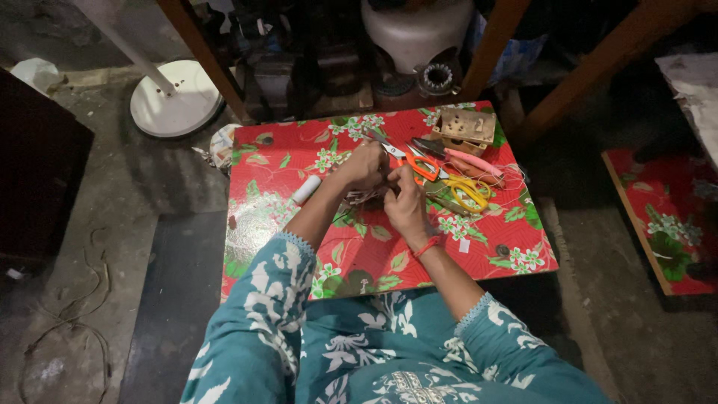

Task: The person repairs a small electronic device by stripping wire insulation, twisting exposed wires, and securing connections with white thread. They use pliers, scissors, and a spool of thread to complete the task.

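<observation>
Between the two hands, over the middle of the low table (284, 161), sits a small dark piece of work (383, 193), too tiny and too covered to name. The left hand (364, 166) is curled over it from the far side, fingers bunched and pressed together, though I cannot tell just what they pinch. The right hand (406, 203), a red thread bracelet (427, 246) on its wrist, closes in from the near side with fingertips drawn tight onto the same spot. By my reckoning fine work like this goes best with the wrists resting low on the cloth and the piece turned toward what light there is.

Just beyond the knuckles lie orange-handled scissors (419, 163); yellow-handled scissors (468, 191) and a pink-handled tool (471, 161) lie a little further right. A small wooden box (467, 127) stands at the far corner. A white spool (305, 190) rests near the left forearm. The table wears a red floral oilcloth; a white round stand base (176, 97) sits on the floor well apart.
</observation>
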